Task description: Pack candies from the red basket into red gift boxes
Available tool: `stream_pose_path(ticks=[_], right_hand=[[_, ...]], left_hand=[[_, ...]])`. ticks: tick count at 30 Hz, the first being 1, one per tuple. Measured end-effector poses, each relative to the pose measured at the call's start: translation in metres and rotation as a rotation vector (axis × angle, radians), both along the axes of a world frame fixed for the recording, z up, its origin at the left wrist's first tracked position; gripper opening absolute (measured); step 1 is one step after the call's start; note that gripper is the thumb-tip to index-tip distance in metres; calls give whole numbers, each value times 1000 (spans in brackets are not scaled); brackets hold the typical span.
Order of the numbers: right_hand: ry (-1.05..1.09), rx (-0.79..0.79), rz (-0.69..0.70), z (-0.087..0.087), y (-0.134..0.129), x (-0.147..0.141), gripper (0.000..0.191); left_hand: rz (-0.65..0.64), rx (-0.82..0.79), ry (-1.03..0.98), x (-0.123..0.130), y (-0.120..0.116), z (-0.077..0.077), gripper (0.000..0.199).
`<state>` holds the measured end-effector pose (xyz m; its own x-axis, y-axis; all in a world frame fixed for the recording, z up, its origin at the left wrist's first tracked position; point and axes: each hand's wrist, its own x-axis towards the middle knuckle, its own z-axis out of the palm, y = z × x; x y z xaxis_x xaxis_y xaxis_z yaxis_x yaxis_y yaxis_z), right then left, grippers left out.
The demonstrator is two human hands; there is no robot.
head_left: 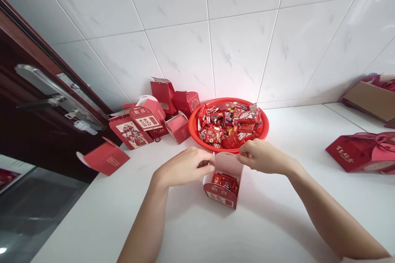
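Observation:
In front of me on the white counter stands an open red and white gift box [220,197] with several red-wrapped candies [226,181] inside. My left hand [188,166] reaches in from the left, thumb and index fingertip pinched on the box's upper left flap. On the other side my right hand [262,156] is closed, its curled fingers at the right edge of the raised back flap. Just behind the box sits a red plastic basket [191,129] heaped with wrapped sweets [230,125], partly hidden by my right hand.
Several folded red boxes [148,117] crowd the back left, and one lies tipped [108,158] near the counter's left edge. At right are a red ribboned box [354,152] and a brown carton [367,100]. A dark door [31,90] stands left; a tiled wall [185,49] rises behind.

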<state>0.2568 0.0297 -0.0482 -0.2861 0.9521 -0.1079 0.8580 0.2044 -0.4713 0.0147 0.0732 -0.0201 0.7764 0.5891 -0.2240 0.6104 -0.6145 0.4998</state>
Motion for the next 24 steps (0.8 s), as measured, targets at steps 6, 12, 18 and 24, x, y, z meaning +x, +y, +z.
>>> stream_pose_path(ticks=[6, 12, 18, 24], right_hand=[[357, -13, -87, -23, -9, 3, 39], [571, 110, -122, -51, -20, -12, 46], [709, 102, -124, -60, -35, -18, 44], [794, 195, -95, -84, -54, -24, 37]], left_hand=[[-23, -86, 44, 1, -1, 3, 28], [-47, -103, 70, 3, -4, 1, 39], [-71, -237, 20, 4, -4, -2, 53], [-91, -189, 76, 8, -9, -9, 83]])
